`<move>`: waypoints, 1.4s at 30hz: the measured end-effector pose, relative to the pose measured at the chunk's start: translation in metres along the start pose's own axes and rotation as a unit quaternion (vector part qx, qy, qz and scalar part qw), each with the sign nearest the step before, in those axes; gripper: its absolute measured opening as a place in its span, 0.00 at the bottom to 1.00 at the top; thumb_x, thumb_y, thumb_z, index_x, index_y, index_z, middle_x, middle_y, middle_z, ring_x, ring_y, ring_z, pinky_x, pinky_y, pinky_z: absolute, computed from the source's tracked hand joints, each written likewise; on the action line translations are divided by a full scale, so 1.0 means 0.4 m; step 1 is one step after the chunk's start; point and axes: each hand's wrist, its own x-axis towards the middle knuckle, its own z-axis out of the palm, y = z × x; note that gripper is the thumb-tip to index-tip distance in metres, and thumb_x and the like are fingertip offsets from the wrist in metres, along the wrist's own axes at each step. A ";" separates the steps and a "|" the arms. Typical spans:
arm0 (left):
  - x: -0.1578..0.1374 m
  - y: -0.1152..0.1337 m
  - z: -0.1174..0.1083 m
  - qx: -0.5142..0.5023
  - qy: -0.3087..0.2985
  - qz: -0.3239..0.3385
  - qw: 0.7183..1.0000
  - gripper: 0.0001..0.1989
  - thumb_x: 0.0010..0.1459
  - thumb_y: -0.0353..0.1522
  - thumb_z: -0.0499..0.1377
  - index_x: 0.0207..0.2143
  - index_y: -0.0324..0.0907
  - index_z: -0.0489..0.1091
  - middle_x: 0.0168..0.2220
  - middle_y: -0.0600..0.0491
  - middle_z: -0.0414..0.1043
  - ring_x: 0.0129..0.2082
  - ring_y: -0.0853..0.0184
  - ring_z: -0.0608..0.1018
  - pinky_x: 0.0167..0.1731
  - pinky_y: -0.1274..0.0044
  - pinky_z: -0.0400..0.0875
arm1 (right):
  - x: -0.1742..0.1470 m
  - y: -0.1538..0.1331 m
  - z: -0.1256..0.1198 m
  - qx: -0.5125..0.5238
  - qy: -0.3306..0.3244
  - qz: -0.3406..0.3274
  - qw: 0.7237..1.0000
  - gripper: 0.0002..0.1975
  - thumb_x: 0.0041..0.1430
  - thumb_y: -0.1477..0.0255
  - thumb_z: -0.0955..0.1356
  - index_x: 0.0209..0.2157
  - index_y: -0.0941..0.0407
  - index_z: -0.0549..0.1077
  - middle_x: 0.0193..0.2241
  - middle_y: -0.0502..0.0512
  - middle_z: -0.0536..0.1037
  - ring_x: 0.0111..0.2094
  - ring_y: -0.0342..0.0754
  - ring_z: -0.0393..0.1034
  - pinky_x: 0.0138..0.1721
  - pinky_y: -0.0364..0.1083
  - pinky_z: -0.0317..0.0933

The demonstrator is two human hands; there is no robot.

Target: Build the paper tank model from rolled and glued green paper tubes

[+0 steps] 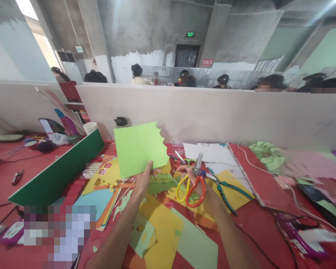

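My left hand [145,178] pinches the lower edge of a bright green paper sheet [138,147] and holds it raised and facing me. The sheet's upper right edge is cut into scallops. In my right hand [190,175] is a pair of scissors [196,183] with one yellow and one orange-red handle. Their blades point away from me, and they partly cover the hand's fingers. Beside my right wrist lie pliers [226,188] with teal handles. Below both hands, yellow paper [162,228] and pale green paper [197,239] lie among cut scraps.
A green board [60,170] stands upright on the left. White sheets [212,157] lie behind the scissors, and crumpled green paper [267,155] sits at right. A purple power strip [299,235] with cables is at lower right. Beyond a white partition [184,112] several people sit.
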 end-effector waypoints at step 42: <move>-0.031 0.024 0.002 0.052 0.006 0.055 0.997 0.30 0.60 0.54 0.46 0.23 0.48 0.77 0.35 0.52 0.82 0.48 0.55 0.78 0.60 0.67 0.60 | -0.007 0.039 0.020 0.244 -0.077 0.045 0.966 0.26 0.53 0.62 0.74 0.53 0.51 0.70 0.29 0.49 0.70 0.28 0.44 0.63 0.28 0.42 0.59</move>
